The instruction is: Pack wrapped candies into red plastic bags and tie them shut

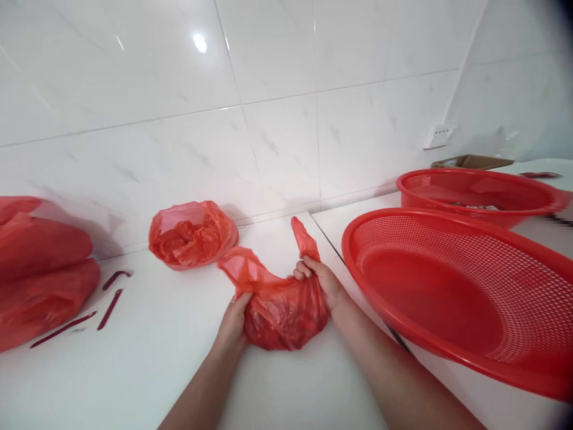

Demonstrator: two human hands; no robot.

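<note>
A red plastic bag [284, 313] with dark contents sits on the white table between my hands. My left hand [237, 307] grips its left side near the handle, thumb on top. My right hand [320, 278] is closed around the upper right part of the bag, and one handle sticks up above the fingers. What is inside cannot be made out through the film. Just behind to the left rests another red plastic bag [192, 236], crumpled at its top, apart from my hands.
Large red bags [45, 269] stand at the far left, beside several dark red strips [110, 309]. A red mesh basket [430, 298] takes up the right side; a second red basket [474, 206] is behind it. A tiled wall [277, 137] with a socket [439, 136] closes off the back.
</note>
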